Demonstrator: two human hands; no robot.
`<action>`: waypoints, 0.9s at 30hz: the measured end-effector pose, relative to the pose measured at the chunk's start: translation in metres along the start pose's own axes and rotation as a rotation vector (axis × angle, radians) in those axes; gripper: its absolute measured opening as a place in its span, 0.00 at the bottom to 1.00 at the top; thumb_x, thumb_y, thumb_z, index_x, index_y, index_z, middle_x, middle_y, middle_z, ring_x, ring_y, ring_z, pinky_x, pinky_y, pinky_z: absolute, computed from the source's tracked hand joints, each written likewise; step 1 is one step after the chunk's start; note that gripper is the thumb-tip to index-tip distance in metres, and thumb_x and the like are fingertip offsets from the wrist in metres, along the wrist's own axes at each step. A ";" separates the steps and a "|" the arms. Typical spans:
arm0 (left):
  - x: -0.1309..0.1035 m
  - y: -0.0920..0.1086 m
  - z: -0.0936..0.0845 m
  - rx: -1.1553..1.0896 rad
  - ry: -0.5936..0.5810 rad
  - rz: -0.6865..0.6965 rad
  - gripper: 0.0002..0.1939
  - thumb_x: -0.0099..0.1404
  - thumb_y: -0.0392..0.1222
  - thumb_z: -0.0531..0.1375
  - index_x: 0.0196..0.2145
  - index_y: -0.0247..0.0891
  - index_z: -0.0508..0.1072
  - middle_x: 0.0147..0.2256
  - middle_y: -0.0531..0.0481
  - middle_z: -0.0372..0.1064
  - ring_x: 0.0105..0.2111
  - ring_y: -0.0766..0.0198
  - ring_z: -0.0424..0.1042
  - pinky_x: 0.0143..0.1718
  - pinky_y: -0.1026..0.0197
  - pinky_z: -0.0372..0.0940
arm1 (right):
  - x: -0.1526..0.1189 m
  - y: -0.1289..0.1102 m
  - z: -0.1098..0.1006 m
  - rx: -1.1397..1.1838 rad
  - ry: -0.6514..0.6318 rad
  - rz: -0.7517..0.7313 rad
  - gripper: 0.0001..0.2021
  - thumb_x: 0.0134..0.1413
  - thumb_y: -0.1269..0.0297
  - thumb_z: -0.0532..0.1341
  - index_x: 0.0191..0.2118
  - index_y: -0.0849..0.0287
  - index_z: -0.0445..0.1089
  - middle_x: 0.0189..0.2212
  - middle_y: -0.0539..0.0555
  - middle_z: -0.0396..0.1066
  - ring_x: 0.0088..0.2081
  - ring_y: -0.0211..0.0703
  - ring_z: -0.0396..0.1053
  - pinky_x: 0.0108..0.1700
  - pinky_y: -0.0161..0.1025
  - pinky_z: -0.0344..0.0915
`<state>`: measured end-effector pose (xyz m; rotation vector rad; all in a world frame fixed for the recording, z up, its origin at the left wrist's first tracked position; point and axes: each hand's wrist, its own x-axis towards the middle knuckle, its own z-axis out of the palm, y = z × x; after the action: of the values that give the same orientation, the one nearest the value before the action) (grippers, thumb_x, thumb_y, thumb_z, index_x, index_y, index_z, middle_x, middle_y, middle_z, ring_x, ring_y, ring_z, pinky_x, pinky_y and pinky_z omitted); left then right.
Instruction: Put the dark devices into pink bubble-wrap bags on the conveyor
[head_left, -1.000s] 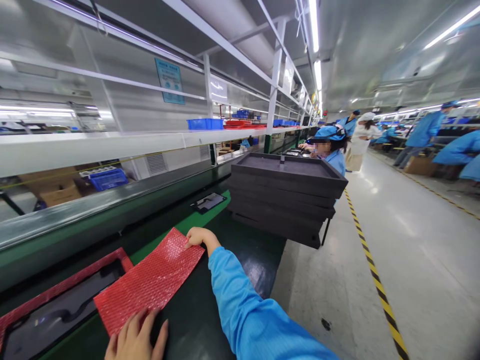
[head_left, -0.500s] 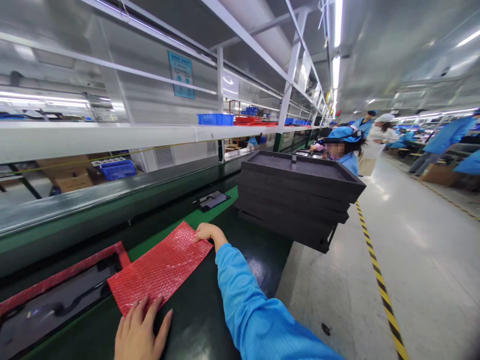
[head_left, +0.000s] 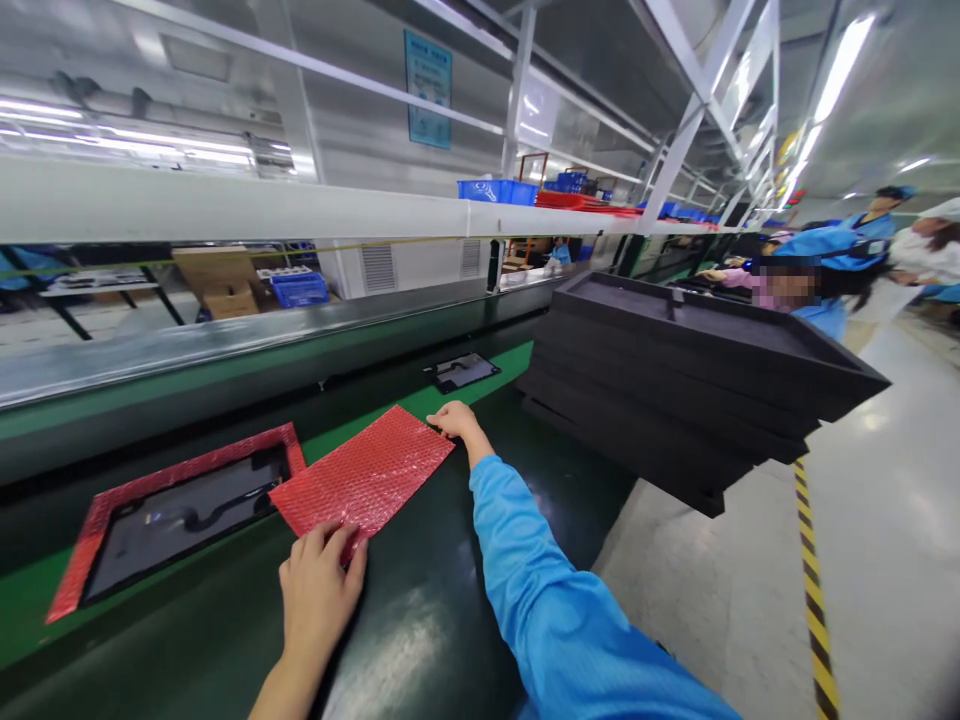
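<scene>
A red bubble-wrap sheet (head_left: pixel 367 470) lies across the dark green bench top. My left hand (head_left: pixel 324 570) is on its near lower edge, with fingers apart and fingertips resting on the wrap. At the sheet's far right corner, my right hand (head_left: pixel 454 420) pinches the edge between thumb and fingers. To the left, a dark flat panel (head_left: pixel 187 515) with a black cable rests on another piece of red bubble wrap (head_left: pixel 73 580). Further back on the green strip lies a smaller-looking dark panel (head_left: pixel 465 371).
A stack of black trays (head_left: pixel 660 380) stands at the bench's right side, overhanging the floor. Behind it sits a person in a blue cap (head_left: pixel 832 243). A white shelf (head_left: pixel 300 212) with a blue bin (head_left: pixel 497 191) runs above the bench.
The view has swung left and down the bench, so the panel on red wrap shows more fully. Both hands remain at the sheet, the right one still pinching its corner.
</scene>
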<state>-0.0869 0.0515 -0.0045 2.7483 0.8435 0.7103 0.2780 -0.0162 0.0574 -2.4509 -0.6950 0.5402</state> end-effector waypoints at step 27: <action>0.069 -0.026 0.037 -0.265 0.307 0.075 0.22 0.75 0.56 0.54 0.37 0.38 0.81 0.46 0.39 0.79 0.49 0.45 0.79 0.53 0.42 0.75 | 0.075 -0.044 -0.034 -0.227 0.140 0.148 0.36 0.45 0.50 0.81 0.57 0.64 0.79 0.56 0.69 0.78 0.60 0.61 0.76 0.57 0.45 0.75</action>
<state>-0.0316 0.1110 -0.0183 2.4808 0.6450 1.1887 0.3384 0.0462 0.0926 -2.7373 -0.5462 0.3557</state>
